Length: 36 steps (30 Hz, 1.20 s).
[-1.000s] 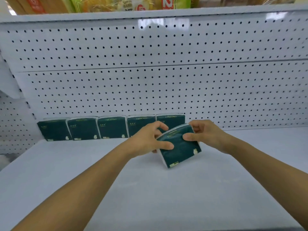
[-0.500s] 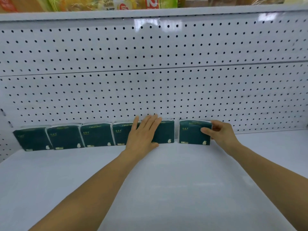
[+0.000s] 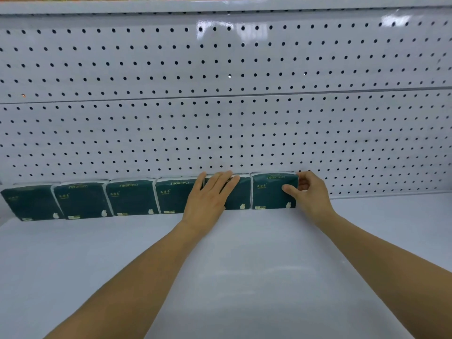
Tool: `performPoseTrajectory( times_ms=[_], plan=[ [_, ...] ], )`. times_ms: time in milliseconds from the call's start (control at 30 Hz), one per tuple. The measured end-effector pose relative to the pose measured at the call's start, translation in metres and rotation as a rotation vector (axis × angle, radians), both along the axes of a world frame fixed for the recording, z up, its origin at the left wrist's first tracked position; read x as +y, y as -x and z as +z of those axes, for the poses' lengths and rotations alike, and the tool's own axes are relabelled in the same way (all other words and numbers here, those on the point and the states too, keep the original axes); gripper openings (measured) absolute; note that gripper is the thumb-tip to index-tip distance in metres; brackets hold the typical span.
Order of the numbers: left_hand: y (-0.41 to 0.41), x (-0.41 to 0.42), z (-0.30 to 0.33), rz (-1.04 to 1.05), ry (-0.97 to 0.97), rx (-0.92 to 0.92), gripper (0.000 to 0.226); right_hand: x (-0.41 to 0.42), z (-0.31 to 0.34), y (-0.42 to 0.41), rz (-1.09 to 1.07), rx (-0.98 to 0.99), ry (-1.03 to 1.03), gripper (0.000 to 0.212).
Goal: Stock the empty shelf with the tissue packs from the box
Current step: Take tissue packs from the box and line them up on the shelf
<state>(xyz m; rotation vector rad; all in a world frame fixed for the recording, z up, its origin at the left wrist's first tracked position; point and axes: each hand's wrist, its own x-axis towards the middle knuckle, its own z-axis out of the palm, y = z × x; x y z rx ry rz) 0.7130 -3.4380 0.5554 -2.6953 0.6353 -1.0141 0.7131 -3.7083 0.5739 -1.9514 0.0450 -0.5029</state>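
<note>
1. Shelf [image 3: 244, 277]: we log one white shelf board filling the lower half of the frame, with a white pegboard [image 3: 220, 130] as its back wall across the upper half.
2. Packs: we count six dark green tissue packs in one row across the middle of the frame, from the left edge to right of centre, standing on edge against the pegboard, side by side.
3. Sixth pack [image 3: 271, 192]: we place it at the right end of the row, upright, just beside the fifth pack [image 3: 241, 195]; printed text along its top edge reads upside down.
4. Left hand [image 3: 208, 199]: we note it flat, fingers straight and together, pressing on the faces of the fourth pack [image 3: 173, 196] and the fifth at frame centre.
5. Right hand [image 3: 308, 194]: we note it gripping the sixth pack at its right edge, thumb across the front face, fingers curled round behind.
6. Upper shelf [image 3: 220, 6]: we see its front lip along the top edge of the frame, with slivers of coloured goods above it, too little to identify.
</note>
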Motion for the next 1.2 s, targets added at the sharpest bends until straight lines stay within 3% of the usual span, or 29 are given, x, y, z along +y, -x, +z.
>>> performPoseTrajectory(
  times_ms=[167,267,400,533,667,867,1200],
  plan=[
    [0.003,-0.001,0.003,0.023,-0.018,0.009,0.099,0.002,0.001,0.003,-0.004,0.021,0.04,0.033],
    [0.012,-0.004,0.013,0.065,-0.023,0.062,0.101,0.001,0.002,0.011,-0.092,0.031,0.194,0.059],
    [0.044,-0.007,0.036,0.179,0.04,0.133,0.096,0.0,0.012,0.039,-0.093,-0.208,0.547,0.065],
    [0.095,0.0,0.049,0.147,0.121,0.011,0.089,0.009,0.023,0.074,-0.047,-0.463,0.773,0.059],
    [0.156,0.012,0.053,0.183,0.2,-0.068,0.083,0.029,0.035,0.12,0.034,-0.573,0.836,0.058],
    [0.256,0.05,0.042,0.287,0.337,-0.048,0.073,0.094,0.035,0.2,0.16,-0.558,0.904,0.06],
    [0.439,0.211,0.004,0.495,0.335,-0.001,0.062,0.282,0.0,0.332,0.477,-0.644,0.911,0.055]
  ],
)
